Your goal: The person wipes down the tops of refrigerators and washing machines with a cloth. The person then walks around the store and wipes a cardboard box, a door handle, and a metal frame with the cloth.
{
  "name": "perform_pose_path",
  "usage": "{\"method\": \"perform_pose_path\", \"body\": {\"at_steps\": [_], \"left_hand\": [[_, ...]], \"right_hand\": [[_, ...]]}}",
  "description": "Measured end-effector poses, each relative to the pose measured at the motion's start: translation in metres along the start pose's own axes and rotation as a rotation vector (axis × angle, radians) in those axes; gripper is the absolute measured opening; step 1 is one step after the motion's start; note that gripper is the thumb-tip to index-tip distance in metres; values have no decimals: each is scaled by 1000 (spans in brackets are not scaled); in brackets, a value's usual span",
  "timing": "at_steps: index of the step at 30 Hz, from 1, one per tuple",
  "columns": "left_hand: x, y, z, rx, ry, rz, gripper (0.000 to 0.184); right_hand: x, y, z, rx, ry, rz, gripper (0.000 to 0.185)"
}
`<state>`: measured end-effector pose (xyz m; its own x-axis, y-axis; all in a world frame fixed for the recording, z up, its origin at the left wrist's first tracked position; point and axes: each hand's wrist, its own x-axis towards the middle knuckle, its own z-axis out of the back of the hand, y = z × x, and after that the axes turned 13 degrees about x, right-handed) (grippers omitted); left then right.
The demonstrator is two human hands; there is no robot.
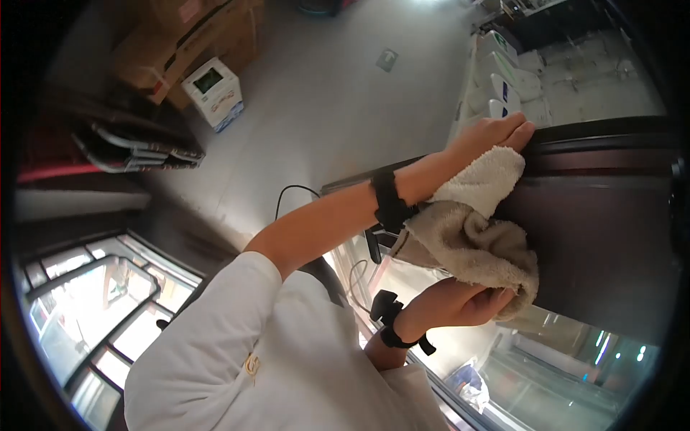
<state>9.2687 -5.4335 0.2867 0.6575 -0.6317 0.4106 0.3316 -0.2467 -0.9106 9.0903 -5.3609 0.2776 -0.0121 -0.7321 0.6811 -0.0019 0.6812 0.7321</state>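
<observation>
My left hand (499, 135) is closed at the dark edge of the counter, with a white towel (489, 178) bunched beneath its fingers and wrist. A beige towel (471, 241) hangs in crumpled folds just below the white one; whether the two are joined I cannot tell. My right hand (456, 305) grips the lower end of the beige towel, its fingers partly covered by the folds. Both towels lie against a dark brown counter panel (596, 244). Each wrist wears a black strap.
Glass display cases (560, 359) flank the dark panel. White packages (503, 79) stand behind glass at upper right. Cardboard boxes (194, 43) and a white printed box (214, 93) sit on the grey floor (323, 93). A lattice window (100, 316) is at lower left.
</observation>
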Motion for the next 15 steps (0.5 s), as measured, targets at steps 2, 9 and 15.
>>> {"method": "perform_pose_path", "body": {"at_steps": [2,9,15], "left_hand": [[16,3,-10,-11,-93,-27,35],[86,78,-31,-84,-38,-92,32],[123,82,-15,-265,372,-45,31]], "right_hand": [[12,2,-13,-128,-22,39,36],[45,-61,-77,-152,-15,33,42],[58,-86,-84,-212,-109,168,47]]}}
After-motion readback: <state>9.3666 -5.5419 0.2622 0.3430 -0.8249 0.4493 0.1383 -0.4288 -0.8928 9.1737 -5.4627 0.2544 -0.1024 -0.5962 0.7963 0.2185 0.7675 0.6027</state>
